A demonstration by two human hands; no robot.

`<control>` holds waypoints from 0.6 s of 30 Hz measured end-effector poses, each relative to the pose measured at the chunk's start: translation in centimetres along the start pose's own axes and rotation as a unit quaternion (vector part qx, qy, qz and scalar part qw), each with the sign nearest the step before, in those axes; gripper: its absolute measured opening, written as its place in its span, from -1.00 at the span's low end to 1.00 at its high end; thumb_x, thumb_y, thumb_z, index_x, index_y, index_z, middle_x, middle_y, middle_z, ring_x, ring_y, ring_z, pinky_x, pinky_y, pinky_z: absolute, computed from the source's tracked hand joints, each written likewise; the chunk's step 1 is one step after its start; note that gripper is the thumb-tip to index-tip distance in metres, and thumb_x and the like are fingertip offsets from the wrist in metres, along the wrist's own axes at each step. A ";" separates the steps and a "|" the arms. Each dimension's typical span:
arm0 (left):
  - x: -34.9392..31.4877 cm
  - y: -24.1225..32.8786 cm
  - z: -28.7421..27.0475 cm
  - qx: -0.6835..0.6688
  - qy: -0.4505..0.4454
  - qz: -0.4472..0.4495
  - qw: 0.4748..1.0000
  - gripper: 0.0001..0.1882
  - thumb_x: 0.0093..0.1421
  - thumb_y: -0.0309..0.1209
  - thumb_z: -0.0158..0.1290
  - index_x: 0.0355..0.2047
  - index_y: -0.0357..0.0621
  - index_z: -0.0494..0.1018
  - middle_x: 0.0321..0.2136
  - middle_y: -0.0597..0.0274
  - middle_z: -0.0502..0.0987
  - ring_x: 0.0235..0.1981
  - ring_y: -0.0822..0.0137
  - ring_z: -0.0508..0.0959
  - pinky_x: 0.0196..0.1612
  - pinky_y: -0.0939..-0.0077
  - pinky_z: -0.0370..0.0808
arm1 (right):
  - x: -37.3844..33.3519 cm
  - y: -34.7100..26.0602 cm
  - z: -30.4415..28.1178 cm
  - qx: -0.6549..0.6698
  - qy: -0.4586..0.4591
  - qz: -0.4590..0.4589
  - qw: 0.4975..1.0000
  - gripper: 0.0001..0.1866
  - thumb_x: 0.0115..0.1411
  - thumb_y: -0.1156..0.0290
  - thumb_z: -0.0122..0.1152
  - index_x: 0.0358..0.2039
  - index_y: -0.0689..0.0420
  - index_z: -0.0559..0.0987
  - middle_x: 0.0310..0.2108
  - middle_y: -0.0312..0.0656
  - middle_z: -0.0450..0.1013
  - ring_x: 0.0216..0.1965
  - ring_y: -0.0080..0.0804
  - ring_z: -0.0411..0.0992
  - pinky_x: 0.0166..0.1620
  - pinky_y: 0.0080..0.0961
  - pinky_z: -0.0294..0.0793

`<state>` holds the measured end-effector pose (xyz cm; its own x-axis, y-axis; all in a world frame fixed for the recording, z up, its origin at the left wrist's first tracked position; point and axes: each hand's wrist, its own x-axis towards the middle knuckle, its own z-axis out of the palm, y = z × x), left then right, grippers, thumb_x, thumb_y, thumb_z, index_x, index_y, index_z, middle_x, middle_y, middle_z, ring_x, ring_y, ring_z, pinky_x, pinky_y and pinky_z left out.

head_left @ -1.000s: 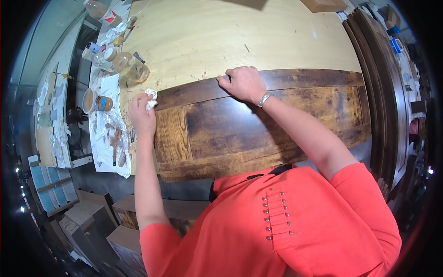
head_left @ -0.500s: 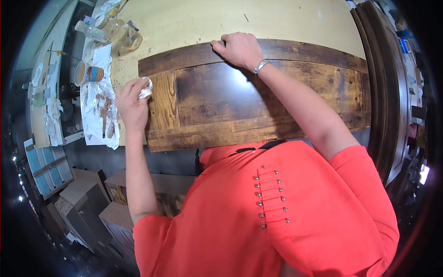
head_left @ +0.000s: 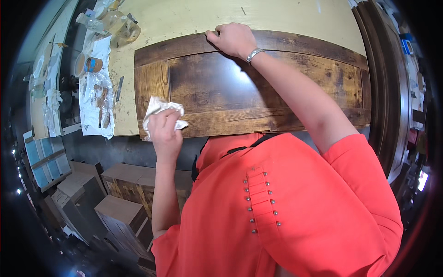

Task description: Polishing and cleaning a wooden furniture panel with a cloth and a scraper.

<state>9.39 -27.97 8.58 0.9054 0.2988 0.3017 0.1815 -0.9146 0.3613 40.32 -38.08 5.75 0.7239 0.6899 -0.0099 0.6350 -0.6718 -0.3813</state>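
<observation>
A brown wooden panel (head_left: 203, 90), framed like a cabinet door with dark mottled grain, lies flat before me. At its near left corner my left hand (head_left: 165, 130) presses a crumpled white cloth (head_left: 156, 109) against the frame, with the fingers closed over it. My right hand (head_left: 234, 40) grips the panel's far edge left of its middle. Its fingertips curl over that edge, partly out of sight, and the thumb lies to the left. A metallic bracelet (head_left: 254, 55) circles the right wrist.
Pale yellow tabletop (head_left: 184, 16) shows beyond the panel. Back left are clear bottles (head_left: 121, 27), a brown-filled cup (head_left: 93, 64) with blue tape and stained white sheeting (head_left: 99, 99). Dark boards (head_left: 385, 83) stand at the right. Wooden cabinets (head_left: 117, 210) stand below left.
My left hand has moved from the panel's left end toward me and right to the near corner, and more of the cloth shows. My right hand still holds the far edge.
</observation>
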 end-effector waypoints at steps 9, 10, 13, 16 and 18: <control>-1.5 2.9 1.5 0.053 0.056 -0.065 0.995 -0.68 -0.17 -0.68 -0.03 -0.37 -0.10 0.49 -0.28 0.20 0.54 -0.22 0.05 0.45 -0.10 0.23 0.35 | -0.4 0.5 0.2 0.007 0.007 -0.005 1.000 -0.41 0.21 -0.11 -0.16 -0.46 0.13 0.66 -0.46 0.01 0.58 -0.38 -0.05 0.55 -0.25 -0.20 0.54; -1.8 2.5 1.3 0.049 0.062 -0.051 0.996 -0.68 -0.17 -0.68 -0.02 -0.37 -0.08 0.50 -0.28 0.22 0.55 -0.22 0.06 0.46 -0.11 0.24 0.35 | -0.4 0.4 0.0 0.009 0.002 -0.005 1.000 -0.41 0.21 -0.11 -0.16 -0.46 0.13 0.66 -0.46 0.01 0.58 -0.38 -0.05 0.56 -0.25 -0.21 0.54; -2.7 -3.1 -0.1 0.075 0.101 -0.062 0.990 -0.68 -0.13 -0.69 -0.01 -0.37 -0.05 0.52 -0.31 0.25 0.55 -0.25 0.09 0.49 -0.16 0.24 0.36 | -0.5 0.6 -0.1 0.012 -0.004 -0.006 1.000 -0.41 0.21 -0.11 -0.16 -0.46 0.12 0.67 -0.46 0.00 0.58 -0.37 -0.06 0.56 -0.24 -0.22 0.54; -2.5 -3.6 -1.4 0.156 0.076 -0.111 0.979 -0.72 -0.11 -0.67 0.00 -0.37 -0.10 0.51 -0.35 0.21 0.54 -0.27 0.06 0.49 -0.19 0.20 0.35 | -0.5 0.2 0.0 0.018 -0.004 -0.008 1.000 -0.41 0.21 -0.11 -0.17 -0.45 0.12 0.67 -0.44 0.00 0.58 -0.36 -0.06 0.56 -0.23 -0.23 0.54; -0.9 -0.9 0.9 0.125 0.068 -0.110 0.984 -0.75 -0.10 -0.67 0.01 -0.37 -0.14 0.51 -0.35 0.15 0.55 -0.27 0.04 0.50 -0.14 0.19 0.39 | -0.2 0.8 0.0 0.018 0.001 0.004 1.000 -0.41 0.21 -0.11 -0.17 -0.44 0.11 0.67 -0.43 0.01 0.58 -0.36 -0.06 0.56 -0.22 -0.23 0.54</control>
<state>8.72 -27.69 7.18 0.7771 0.5154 0.3611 0.4713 -0.8569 0.2088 40.67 -38.79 5.44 0.7298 0.6836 -0.0117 0.6185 -0.6674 -0.4147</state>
